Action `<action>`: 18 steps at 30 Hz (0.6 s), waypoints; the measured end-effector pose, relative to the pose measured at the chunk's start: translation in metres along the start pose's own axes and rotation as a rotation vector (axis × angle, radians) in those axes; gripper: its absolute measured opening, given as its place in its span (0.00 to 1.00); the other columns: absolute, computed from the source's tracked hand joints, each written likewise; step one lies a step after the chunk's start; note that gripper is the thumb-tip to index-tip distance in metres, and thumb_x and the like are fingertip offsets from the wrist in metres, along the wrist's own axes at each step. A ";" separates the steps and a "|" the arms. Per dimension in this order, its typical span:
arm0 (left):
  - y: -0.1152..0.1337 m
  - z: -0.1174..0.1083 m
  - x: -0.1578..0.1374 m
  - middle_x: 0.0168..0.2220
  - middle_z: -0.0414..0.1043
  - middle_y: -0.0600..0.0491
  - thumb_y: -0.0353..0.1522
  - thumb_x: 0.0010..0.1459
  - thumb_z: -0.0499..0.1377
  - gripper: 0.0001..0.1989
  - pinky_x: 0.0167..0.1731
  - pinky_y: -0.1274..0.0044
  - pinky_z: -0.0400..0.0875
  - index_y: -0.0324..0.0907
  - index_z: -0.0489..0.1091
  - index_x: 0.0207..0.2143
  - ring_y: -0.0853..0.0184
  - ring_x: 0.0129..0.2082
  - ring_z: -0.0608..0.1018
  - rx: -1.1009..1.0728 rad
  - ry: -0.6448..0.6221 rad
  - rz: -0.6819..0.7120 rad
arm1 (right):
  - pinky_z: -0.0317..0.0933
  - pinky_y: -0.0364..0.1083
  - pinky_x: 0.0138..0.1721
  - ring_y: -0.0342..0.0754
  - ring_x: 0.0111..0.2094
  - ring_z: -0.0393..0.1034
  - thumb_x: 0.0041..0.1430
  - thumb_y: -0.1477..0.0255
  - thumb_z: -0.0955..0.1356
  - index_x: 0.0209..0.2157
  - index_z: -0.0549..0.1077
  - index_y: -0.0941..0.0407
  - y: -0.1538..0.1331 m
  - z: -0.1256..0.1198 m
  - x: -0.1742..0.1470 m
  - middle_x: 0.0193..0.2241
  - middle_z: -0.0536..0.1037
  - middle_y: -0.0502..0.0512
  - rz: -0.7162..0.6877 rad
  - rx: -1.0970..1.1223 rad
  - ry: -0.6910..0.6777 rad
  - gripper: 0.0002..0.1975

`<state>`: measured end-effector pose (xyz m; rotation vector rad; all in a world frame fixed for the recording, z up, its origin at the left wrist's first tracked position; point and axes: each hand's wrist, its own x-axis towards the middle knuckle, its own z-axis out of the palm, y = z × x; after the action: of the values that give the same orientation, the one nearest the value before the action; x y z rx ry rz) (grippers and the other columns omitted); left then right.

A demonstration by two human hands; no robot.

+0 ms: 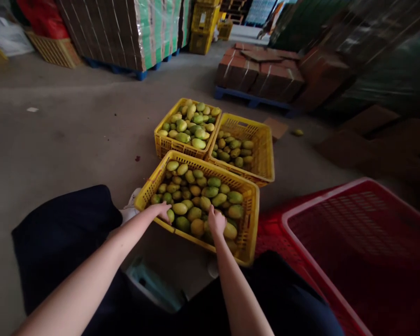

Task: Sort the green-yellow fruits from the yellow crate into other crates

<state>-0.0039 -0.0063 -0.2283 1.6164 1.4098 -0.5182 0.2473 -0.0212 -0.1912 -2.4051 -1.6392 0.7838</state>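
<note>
A yellow plastic crate [254, 219] in front of me holds many oval green-yellow fruits that look like papayas [194, 213]. At its front left corner my left hand [164, 211] reaches over the rim, fingers curled round a green papaya [170, 215]. My right hand [217, 221] is inside the crate, right of the middle, with its fingers closed among the papayas. What it holds, if anything, is hidden by the hand.
Behind stand a full yellow crate [157, 140] of fruit and a partly filled one [266, 154]. A red crate [311, 261] is at my right. A blue pallet [252, 99] bears flat cartons [238, 70]. A small teal-lined container [154, 284] sits between my legs.
</note>
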 end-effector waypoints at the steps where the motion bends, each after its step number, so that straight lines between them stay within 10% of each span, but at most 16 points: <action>1: 0.001 0.001 0.002 0.74 0.44 0.38 0.46 0.38 0.72 0.58 0.66 0.65 0.58 0.41 0.53 0.69 0.47 0.70 0.58 0.000 0.002 0.000 | 0.63 0.53 0.49 0.62 0.44 0.78 0.72 0.62 0.49 0.40 0.82 0.64 -0.001 0.001 0.002 0.40 0.83 0.74 0.013 0.043 0.016 0.35; 18: 0.023 -0.011 -0.008 0.65 0.64 0.49 0.39 0.35 0.75 0.46 0.62 0.67 0.64 0.50 0.68 0.60 0.50 0.64 0.66 0.139 0.181 -0.021 | 0.62 0.47 0.35 0.56 0.39 0.78 0.72 0.62 0.51 0.41 0.82 0.60 -0.051 0.006 0.002 0.39 0.84 0.67 -0.046 0.189 -0.013 0.31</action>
<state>0.0130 0.0000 -0.2084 1.7982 1.5543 -0.5022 0.2028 -0.0004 -0.1777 -2.2307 -1.5428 0.9040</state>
